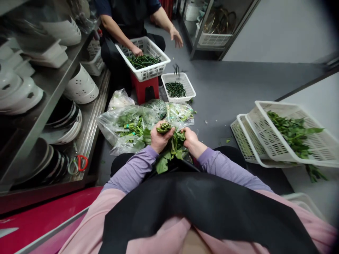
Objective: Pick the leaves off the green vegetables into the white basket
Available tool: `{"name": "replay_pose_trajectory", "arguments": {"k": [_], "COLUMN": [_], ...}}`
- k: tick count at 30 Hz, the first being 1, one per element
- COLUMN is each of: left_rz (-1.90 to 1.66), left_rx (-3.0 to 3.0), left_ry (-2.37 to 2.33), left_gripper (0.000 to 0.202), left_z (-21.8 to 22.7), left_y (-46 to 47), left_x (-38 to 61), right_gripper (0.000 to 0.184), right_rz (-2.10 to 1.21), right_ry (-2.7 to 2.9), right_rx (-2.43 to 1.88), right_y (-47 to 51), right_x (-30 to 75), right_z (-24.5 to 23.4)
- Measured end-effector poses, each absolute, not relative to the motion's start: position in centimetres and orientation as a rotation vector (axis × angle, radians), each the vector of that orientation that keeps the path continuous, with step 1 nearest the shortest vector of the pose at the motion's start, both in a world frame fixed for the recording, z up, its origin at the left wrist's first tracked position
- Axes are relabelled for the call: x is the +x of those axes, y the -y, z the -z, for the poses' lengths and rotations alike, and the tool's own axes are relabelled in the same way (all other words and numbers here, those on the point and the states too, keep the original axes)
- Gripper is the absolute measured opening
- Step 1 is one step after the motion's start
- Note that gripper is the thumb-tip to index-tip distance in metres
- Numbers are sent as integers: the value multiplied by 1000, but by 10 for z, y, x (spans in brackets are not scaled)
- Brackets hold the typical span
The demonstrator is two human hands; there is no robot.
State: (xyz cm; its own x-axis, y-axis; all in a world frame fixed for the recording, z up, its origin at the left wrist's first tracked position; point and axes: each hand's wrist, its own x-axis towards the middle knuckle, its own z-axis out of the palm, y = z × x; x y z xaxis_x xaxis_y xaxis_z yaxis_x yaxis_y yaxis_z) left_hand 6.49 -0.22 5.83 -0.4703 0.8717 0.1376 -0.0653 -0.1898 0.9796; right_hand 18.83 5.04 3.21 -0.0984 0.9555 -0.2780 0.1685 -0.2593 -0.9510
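Note:
My left hand [159, 137] is wrapped round a bunch of leafy green vegetable [173, 148], its cut stem ends [163, 128] showing above the thumb. The leaves hang down over my lap. At the right side of the same bunch, my right hand [191, 141] is closed, its fingertips among the leaves and stems. What exactly those fingers pinch is partly hidden. Just beyond my hands, clear plastic bags [122, 120] of greens lie on the floor, some bunches tied with blue bands.
Across from me a person handles green pods in a white basket [143, 74] on a red stool [144, 90]. A smaller white basket [186, 97] stands beside it. Stacked baskets [267, 141] with greens [293, 132] are at right. Metal shelving [87, 123] with dishes and red-handled scissors [82, 163] borders the left.

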Motion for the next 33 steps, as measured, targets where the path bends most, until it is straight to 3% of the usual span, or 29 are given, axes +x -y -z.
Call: {"name": "replay_pose_trajectory", "arguments": {"k": [8,16,26,29,33], "left_rz": [-1697,-1643,-1667,-1669,-1680], "left_rx": [789,904,942,872,520], "left_ry": [-1291,-1397,-1614,-1500,-1310], "left_gripper": [35,33,33,34,40], "left_z": [-44,-38,-16,-22,-34], "left_y": [-16,-10,-8,-9,-13], "left_x": [57,62,70,70,66], "right_gripper": [26,19,31,25,25], "right_rz": [-1303,-1167,-57,-122,-716], "right_ry": [1870,2030,2706,2674,2136], "right_rx": [-1225,-1208,-1256,-1176,-1212], "right_y": [-29,-40,-25,-31,-50], "right_x": [194,203,198,195,193], "right_z": [-53,-43,-46,-46,-49]}}
